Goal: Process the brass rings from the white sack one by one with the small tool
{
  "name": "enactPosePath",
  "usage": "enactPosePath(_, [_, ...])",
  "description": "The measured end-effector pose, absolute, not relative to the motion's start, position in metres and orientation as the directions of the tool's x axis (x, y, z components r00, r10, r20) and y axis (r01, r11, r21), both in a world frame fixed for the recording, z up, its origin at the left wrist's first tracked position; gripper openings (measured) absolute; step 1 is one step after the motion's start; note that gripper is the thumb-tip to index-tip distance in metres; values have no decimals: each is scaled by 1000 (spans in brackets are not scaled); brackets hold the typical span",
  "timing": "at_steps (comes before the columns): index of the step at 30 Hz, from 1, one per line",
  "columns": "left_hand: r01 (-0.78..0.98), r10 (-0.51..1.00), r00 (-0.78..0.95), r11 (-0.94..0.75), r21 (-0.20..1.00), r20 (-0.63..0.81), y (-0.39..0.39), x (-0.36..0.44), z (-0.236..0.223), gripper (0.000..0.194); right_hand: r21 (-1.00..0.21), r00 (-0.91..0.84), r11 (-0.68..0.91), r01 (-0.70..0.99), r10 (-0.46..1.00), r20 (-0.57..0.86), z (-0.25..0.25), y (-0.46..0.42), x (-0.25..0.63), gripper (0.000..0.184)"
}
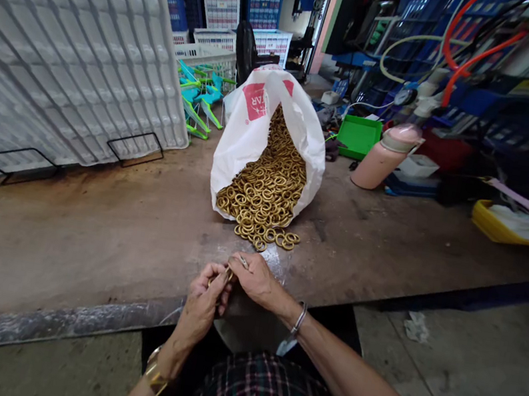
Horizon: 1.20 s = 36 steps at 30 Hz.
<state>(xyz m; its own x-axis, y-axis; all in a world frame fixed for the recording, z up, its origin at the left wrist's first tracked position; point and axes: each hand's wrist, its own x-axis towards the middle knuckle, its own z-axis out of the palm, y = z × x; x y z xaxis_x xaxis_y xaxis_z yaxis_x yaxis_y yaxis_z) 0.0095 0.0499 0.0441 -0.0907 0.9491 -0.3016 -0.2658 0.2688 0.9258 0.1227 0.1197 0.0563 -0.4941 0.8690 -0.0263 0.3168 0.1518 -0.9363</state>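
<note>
My left hand (209, 291) is closed, with its thumb and fingers pinching a brass-coloured ring (230, 274) near the table's front edge. Against it rests my right hand (255, 279), its fingers curled over the same spot. A small pale metallic piece shows at the right hand's fingers; whether it is a tool or a finger ring, I cannot tell. Just beyond the hands, several loose brass rings (266, 235) lie on the table. They spill from a white plastic bag (237, 146) with red print, which lies open towards me and holds a large heap of rings (272, 179).
White ribbed trays (77, 45) stand upright at left on black wire stands (135, 149). Blue-green plastic clips or hangers (202, 103) lie behind. At right are a pink bottle (384, 156), a green tray (358, 137) and a yellow tray (517, 230). The table (123, 255) ends near my lap.
</note>
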Motion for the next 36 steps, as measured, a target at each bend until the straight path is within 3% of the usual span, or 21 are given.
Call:
enactPosePath(4, [-269, 947, -88, 276, 923, -309, 49, 9, 43, 26, -884, -467, 223, 412, 884, 5, 50, 119, 126, 22])
enactPosePath(10, [-252, 955, -88, 255, 934, -284, 48, 9, 41, 27, -594, -621, 484, 642, 783, -34, 53, 110, 133, 21])
enactPosePath(18, [-234, 954, -104, 253, 939, -283, 48, 10, 40, 28, -453, -640, 523, 722, 753, -153, 64, 108, 133, 24])
enactPosePath(26, [-266, 944, -118, 269, 926, -309, 45, 9, 41, 27, -329, -572, 500, 801, 802, -172, 62, 105, 127, 23])
enactPosePath(30, [-417, 952, -65, 246, 875, -299, 42, 10, 44, 25, -277, -455, 402, 873, 875, -165, 59, 117, 134, 26])
enactPosePath(36, [-647, 924, -11, 284, 707, -381, 46, 9, 49, 27, -284, -216, 194, 939, 975, -47, 51, 135, 148, 26])
